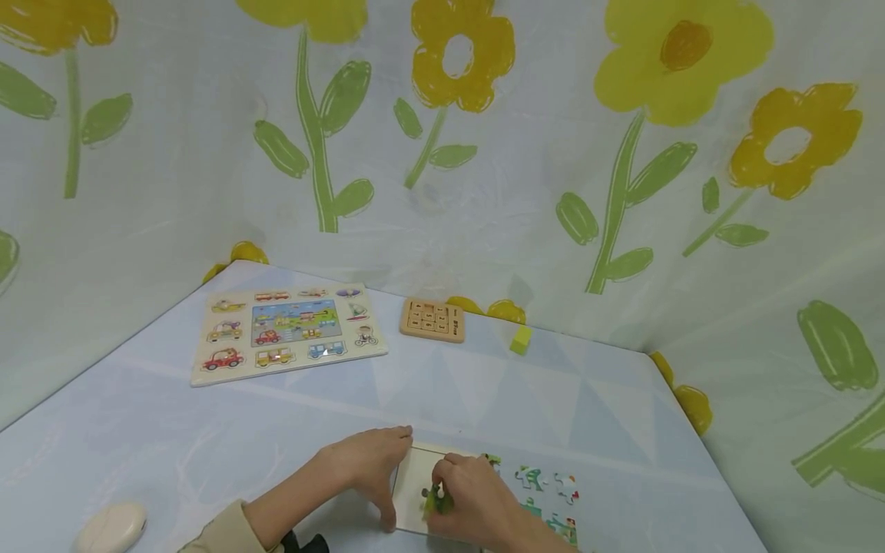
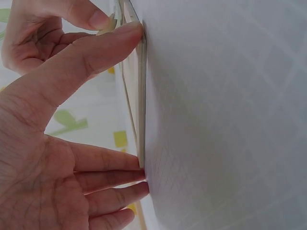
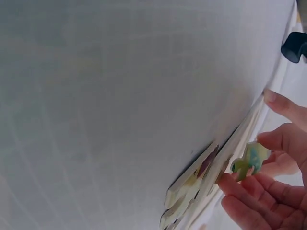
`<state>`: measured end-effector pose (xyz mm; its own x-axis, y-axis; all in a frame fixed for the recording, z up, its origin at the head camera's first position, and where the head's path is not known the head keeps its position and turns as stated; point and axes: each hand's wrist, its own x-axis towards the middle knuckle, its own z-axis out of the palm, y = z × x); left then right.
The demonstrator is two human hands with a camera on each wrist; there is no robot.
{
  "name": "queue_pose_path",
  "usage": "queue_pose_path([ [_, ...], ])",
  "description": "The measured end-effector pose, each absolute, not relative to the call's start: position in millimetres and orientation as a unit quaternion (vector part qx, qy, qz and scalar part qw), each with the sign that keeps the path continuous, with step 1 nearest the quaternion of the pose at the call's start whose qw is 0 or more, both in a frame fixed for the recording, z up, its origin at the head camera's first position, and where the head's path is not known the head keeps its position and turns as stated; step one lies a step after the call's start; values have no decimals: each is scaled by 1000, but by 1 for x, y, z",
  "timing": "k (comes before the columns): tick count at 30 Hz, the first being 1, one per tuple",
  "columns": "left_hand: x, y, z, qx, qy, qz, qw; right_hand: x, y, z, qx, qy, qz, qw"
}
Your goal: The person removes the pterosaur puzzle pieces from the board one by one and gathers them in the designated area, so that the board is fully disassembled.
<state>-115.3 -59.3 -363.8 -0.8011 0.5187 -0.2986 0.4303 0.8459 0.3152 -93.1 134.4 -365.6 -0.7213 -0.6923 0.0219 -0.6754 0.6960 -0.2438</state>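
Observation:
A pale, shallow puzzle board (image 1: 409, 491) lies on the table in front of me. My left hand (image 1: 369, 465) spans its left side, thumb touching the near corner and straight fingertips at the far one, as the left wrist view shows. Over the board, my right hand (image 1: 477, 499) pinches a small green jigsaw piece (image 3: 252, 160) between thumb and fingers. In the head view that piece shows just left of the fingertips. Several loose jigsaw pieces (image 1: 530, 478) with green, white and red print lie right of the board, partly hidden by the right hand.
Farther back on the left lies a wooden vehicle puzzle (image 1: 359, 349). A wooden number puzzle (image 1: 432, 321) and a yellow-green block (image 1: 521, 339) sit near the back edge. At the front left is a white rounded object (image 1: 114, 528). Flower-printed curtain (image 1: 484, 192) hangs behind the table.

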Motion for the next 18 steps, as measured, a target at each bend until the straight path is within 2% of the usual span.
queue_pose_path([
  [3,-120,-60,-371,259,941,115,187,-93,135,-365,-359,923,-132,41],
  [7,-126,-60,-381,271,939,112,180,-93,138,-365,-359,923,-139,20],
  [12,-119,-58,-368,260,941,122,179,-95,145,-362,-385,911,-146,-5],
  [18,-115,-58,-363,251,944,115,183,-93,152,-357,-396,905,-154,4],
])
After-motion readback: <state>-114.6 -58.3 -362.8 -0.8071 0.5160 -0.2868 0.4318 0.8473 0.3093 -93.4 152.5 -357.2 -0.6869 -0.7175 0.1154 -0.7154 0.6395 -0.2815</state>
